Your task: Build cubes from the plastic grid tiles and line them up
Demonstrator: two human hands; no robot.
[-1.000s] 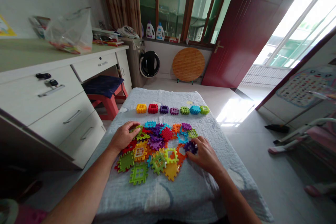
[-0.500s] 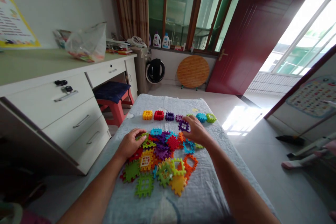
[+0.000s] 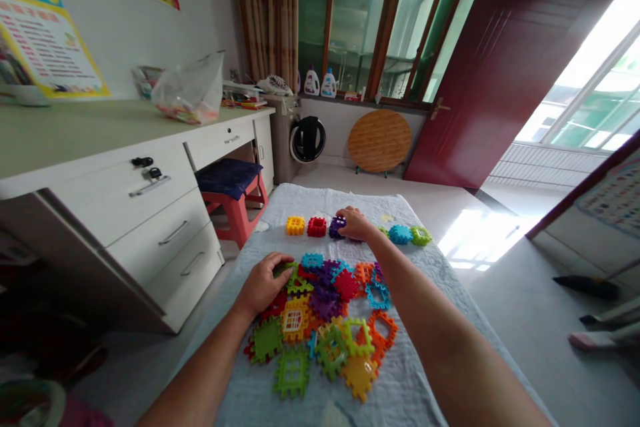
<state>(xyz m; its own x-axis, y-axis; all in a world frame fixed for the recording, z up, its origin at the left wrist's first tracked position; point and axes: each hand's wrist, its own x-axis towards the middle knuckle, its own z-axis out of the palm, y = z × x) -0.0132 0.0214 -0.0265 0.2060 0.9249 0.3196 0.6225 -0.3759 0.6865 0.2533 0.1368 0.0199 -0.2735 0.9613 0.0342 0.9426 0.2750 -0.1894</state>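
My right hand reaches to the row of small block stacks, its fingers closed on a purple building-block piece at the dark purple stack. Whether that piece lies flush on the stack is hidden by the fingers. My left hand rests at the left edge of the loose pile, fingers curved and apart from the thumb, touching the green pieces. In the pile are notched flat plastic pieces, such as a yellow window piece, a red piece and a green window piece.
Along the row stand yellow, red, blue and light green stacks. All lie on a cloth-covered table. A desk and a stool stand at the left.
My right hand has moved left along the row, bringing the purple piece to the dark purple stack. My left hand stays by the pile. The view has shifted slightly left.
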